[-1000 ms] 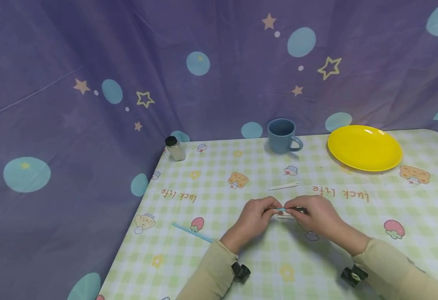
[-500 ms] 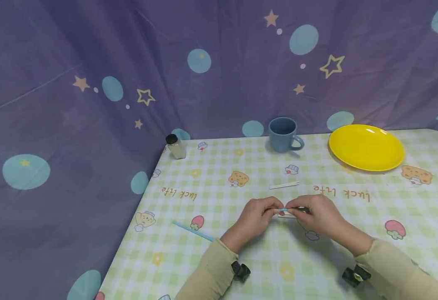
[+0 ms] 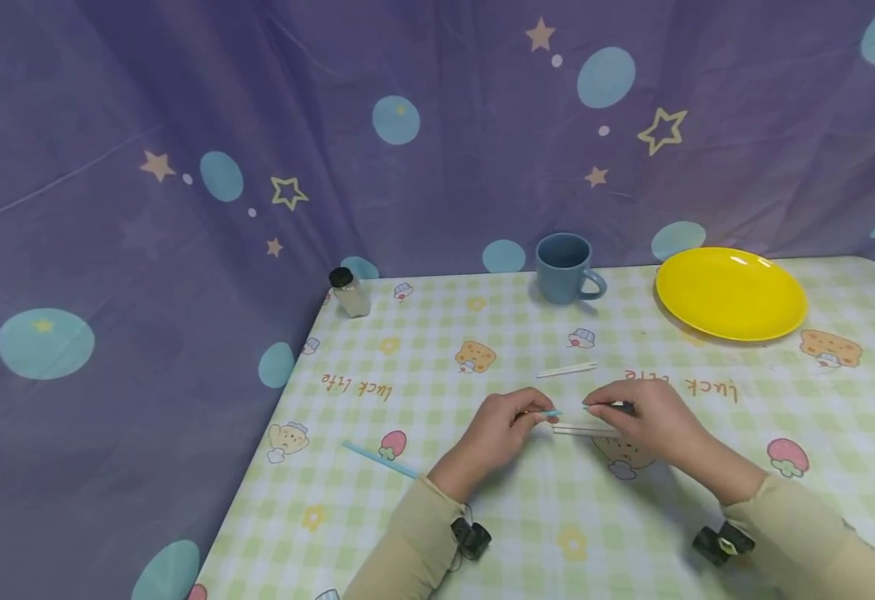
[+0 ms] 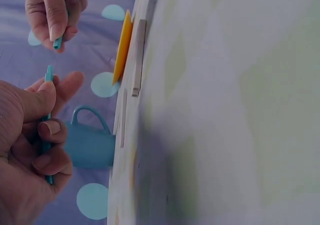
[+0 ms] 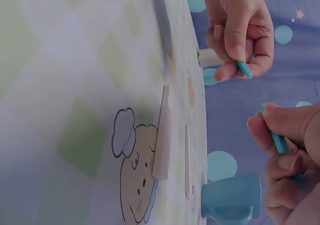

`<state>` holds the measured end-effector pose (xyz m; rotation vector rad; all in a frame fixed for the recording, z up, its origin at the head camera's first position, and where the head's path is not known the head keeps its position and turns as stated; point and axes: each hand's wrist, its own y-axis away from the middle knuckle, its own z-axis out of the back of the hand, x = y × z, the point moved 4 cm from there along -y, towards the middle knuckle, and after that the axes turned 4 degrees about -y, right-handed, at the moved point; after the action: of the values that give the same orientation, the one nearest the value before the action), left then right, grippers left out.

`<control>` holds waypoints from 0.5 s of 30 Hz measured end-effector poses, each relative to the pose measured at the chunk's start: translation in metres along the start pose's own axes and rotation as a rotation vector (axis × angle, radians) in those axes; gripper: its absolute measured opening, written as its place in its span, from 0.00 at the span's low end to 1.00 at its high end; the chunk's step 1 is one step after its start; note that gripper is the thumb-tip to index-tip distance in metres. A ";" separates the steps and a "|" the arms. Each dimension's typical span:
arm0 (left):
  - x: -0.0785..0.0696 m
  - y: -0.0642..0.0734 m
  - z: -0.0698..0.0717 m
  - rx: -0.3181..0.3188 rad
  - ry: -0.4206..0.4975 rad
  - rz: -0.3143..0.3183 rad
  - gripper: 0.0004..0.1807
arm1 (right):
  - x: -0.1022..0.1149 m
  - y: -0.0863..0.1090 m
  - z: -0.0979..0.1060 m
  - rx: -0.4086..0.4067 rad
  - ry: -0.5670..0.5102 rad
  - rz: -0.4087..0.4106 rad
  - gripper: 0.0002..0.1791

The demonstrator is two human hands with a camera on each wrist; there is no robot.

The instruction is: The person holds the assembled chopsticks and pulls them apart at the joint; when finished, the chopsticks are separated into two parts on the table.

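Note:
Above the middle of the table my left hand and my right hand face each other, a small gap between their fingertips. Between thumb and fingers my left hand pinches a thin teal stick, whose tip points toward the other hand. A second teal stick is gripped by my right hand, its lower part running under the curled fingers. Just below the hands lies a white stick pair. A longer light-blue stick rests on the table by the left sleeve, one end hidden.
Farther back lies another slim white stick pair. A blue mug and a yellow plate stand along the back edge. At the back left corner is a small black-capped jar. A purple curtain hangs behind.
The hands, earlier touching at the fingertips with teal between them, have drawn apart, the right one moving right and slightly up. A teal end now shows at each hand.

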<state>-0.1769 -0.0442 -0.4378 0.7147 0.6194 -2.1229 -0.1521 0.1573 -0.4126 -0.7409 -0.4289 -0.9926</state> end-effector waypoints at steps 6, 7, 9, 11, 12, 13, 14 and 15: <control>0.008 0.001 0.001 0.042 0.035 0.009 0.07 | -0.008 0.001 0.005 -0.008 0.020 -0.070 0.03; 0.010 0.002 0.001 0.050 0.045 0.013 0.07 | -0.010 0.002 0.006 -0.005 0.021 -0.082 0.03; 0.014 0.003 0.002 0.062 0.059 0.020 0.09 | -0.014 0.004 0.008 0.006 0.019 -0.105 0.04; 0.017 0.004 0.004 0.073 0.070 0.028 0.11 | -0.018 0.006 0.009 0.024 0.016 -0.124 0.05; 0.019 0.004 0.005 0.078 0.073 0.034 0.12 | -0.020 0.007 0.010 0.036 0.011 -0.132 0.06; 0.020 0.003 0.006 0.081 0.071 0.038 0.13 | -0.021 0.008 0.010 0.051 0.003 -0.140 0.08; 0.021 0.003 0.007 0.086 0.062 0.039 0.14 | -0.023 0.008 0.011 0.065 0.000 -0.145 0.10; 0.022 0.002 0.007 0.090 0.056 0.043 0.14 | -0.024 0.009 0.011 0.081 -0.005 -0.150 0.12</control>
<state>-0.1887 -0.0619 -0.4475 0.8320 0.5363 -2.1081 -0.1562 0.1829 -0.4238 -0.6459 -0.5321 -1.1073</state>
